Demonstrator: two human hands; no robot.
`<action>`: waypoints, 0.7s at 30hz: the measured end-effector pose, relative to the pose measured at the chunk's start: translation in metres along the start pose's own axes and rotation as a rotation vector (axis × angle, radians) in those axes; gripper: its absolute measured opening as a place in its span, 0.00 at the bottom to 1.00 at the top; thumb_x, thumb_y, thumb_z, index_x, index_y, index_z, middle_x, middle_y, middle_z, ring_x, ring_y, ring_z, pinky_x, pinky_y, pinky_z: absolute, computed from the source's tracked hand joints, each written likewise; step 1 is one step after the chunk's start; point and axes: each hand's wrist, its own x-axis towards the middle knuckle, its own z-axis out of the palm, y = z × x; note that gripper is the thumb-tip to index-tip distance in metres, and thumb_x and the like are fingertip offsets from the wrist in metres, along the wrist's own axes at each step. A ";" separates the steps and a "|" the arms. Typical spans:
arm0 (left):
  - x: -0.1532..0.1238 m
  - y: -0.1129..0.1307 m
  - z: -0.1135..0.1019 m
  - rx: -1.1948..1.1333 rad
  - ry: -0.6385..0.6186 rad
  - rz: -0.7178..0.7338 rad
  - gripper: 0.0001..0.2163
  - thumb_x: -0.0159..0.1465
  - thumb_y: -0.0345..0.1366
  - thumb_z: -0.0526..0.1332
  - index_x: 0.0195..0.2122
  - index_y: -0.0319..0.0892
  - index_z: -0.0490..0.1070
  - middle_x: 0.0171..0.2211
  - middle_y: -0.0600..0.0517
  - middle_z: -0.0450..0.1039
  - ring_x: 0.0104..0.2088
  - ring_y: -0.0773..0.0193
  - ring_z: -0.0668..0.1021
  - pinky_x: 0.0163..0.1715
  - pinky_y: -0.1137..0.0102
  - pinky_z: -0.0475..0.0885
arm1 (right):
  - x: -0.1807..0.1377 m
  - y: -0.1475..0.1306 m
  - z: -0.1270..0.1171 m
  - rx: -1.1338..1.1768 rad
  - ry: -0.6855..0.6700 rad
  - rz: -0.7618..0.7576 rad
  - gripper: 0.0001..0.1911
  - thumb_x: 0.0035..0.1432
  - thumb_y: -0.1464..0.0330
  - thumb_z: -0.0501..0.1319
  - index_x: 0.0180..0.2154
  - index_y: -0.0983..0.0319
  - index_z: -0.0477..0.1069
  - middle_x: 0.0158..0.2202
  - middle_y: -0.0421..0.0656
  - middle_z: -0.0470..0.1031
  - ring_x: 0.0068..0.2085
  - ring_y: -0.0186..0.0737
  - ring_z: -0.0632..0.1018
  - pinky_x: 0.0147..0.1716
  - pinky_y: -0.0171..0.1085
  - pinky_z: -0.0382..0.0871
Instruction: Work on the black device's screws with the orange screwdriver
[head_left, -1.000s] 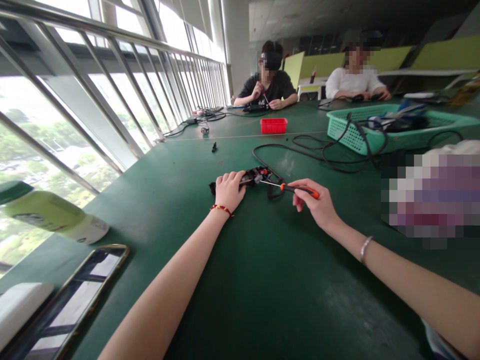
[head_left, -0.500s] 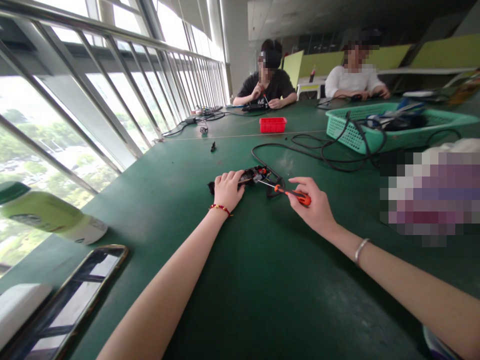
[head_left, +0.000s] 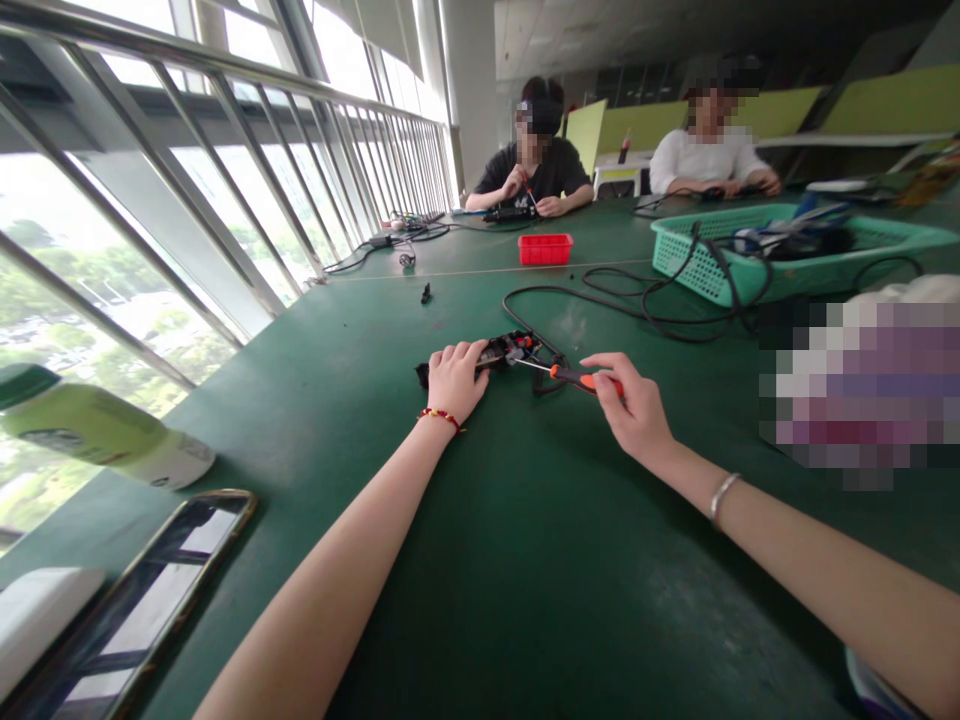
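Note:
On the green table, my left hand (head_left: pixel 455 382) is wrapped over a black device (head_left: pixel 501 350) whose inner parts and coloured wires show at its right end. My fingers and palm hide its middle. My right hand (head_left: pixel 628 405) is closed around the handle of an orange and black screwdriver (head_left: pixel 571 377). The screwdriver lies nearly level, its thin shaft pointing left with the tip at the device's exposed right end. Whether the tip sits in a screw is too small to tell. A black cable (head_left: pixel 517 293) curves away behind the device.
A red tray (head_left: pixel 545 250) and a small black piece (head_left: pixel 426 294) lie beyond my hands. At right stands a green basket (head_left: pixel 701 276) with tools and cables. A bottle (head_left: pixel 97 430) and phone (head_left: pixel 150 610) are at left. Two people sit across the table (head_left: pixel 480 560).
My right hand has shifted slightly right, further back along the screwdriver's handle. The screwdriver's tip stays at the device, and my left hand has not visibly moved.

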 end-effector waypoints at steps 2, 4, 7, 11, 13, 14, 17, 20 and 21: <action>0.000 0.000 0.000 -0.003 -0.005 -0.004 0.18 0.62 0.36 0.54 0.54 0.45 0.62 0.46 0.48 0.70 0.47 0.54 0.69 0.47 0.61 0.60 | 0.000 -0.001 0.001 -0.040 0.008 -0.048 0.12 0.59 0.65 0.51 0.44 0.59 0.63 0.23 0.37 0.68 0.20 0.34 0.68 0.24 0.33 0.62; 0.000 0.000 0.000 -0.004 -0.007 -0.006 0.19 0.61 0.36 0.54 0.54 0.45 0.62 0.47 0.48 0.70 0.47 0.54 0.69 0.47 0.61 0.60 | -0.001 -0.002 0.002 -0.070 0.035 -0.116 0.15 0.55 0.67 0.54 0.46 0.59 0.61 0.28 0.40 0.70 0.25 0.36 0.72 0.28 0.35 0.66; 0.000 0.000 0.001 -0.001 -0.002 -0.002 0.19 0.61 0.36 0.54 0.54 0.45 0.62 0.47 0.48 0.70 0.47 0.54 0.69 0.47 0.61 0.60 | -0.002 -0.002 0.005 -0.113 0.057 -0.223 0.20 0.52 0.69 0.56 0.48 0.59 0.60 0.36 0.44 0.72 0.33 0.39 0.75 0.34 0.36 0.69; 0.000 0.000 0.001 -0.005 0.001 -0.001 0.19 0.62 0.37 0.53 0.54 0.45 0.62 0.46 0.48 0.70 0.47 0.53 0.69 0.47 0.60 0.60 | -0.003 -0.003 0.005 -0.179 -0.002 -0.250 0.15 0.55 0.68 0.55 0.46 0.60 0.62 0.36 0.44 0.74 0.29 0.37 0.75 0.29 0.35 0.68; 0.000 0.001 0.001 -0.009 -0.003 -0.004 0.19 0.62 0.36 0.54 0.54 0.45 0.62 0.46 0.48 0.70 0.47 0.53 0.69 0.47 0.60 0.60 | -0.003 -0.004 0.004 -0.211 -0.033 -0.219 0.12 0.57 0.65 0.54 0.44 0.60 0.64 0.30 0.42 0.74 0.24 0.35 0.73 0.26 0.34 0.65; 0.000 0.001 0.000 -0.009 -0.004 -0.005 0.19 0.62 0.37 0.54 0.54 0.45 0.62 0.46 0.48 0.70 0.47 0.53 0.69 0.47 0.60 0.60 | -0.003 -0.004 0.003 -0.222 -0.043 -0.209 0.11 0.58 0.64 0.53 0.43 0.60 0.64 0.28 0.41 0.74 0.23 0.35 0.72 0.25 0.34 0.64; 0.000 0.000 0.001 -0.001 -0.003 -0.007 0.19 0.62 0.37 0.54 0.54 0.45 0.63 0.47 0.48 0.70 0.47 0.53 0.69 0.47 0.60 0.60 | -0.003 -0.005 0.002 -0.240 -0.042 -0.223 0.11 0.60 0.63 0.52 0.41 0.60 0.66 0.26 0.40 0.74 0.22 0.34 0.71 0.24 0.34 0.63; 0.000 0.000 0.001 0.004 0.001 -0.004 0.19 0.62 0.37 0.54 0.54 0.45 0.63 0.46 0.48 0.70 0.47 0.54 0.69 0.47 0.61 0.60 | -0.004 -0.005 0.004 -0.265 -0.017 -0.264 0.11 0.57 0.64 0.53 0.43 0.59 0.65 0.28 0.41 0.75 0.24 0.36 0.73 0.26 0.35 0.64; 0.000 0.000 0.001 0.003 0.003 -0.003 0.19 0.62 0.37 0.54 0.54 0.45 0.63 0.46 0.48 0.70 0.47 0.54 0.69 0.47 0.61 0.60 | -0.004 -0.004 0.006 -0.272 -0.004 -0.282 0.13 0.56 0.65 0.55 0.44 0.59 0.64 0.29 0.41 0.74 0.25 0.37 0.73 0.27 0.35 0.66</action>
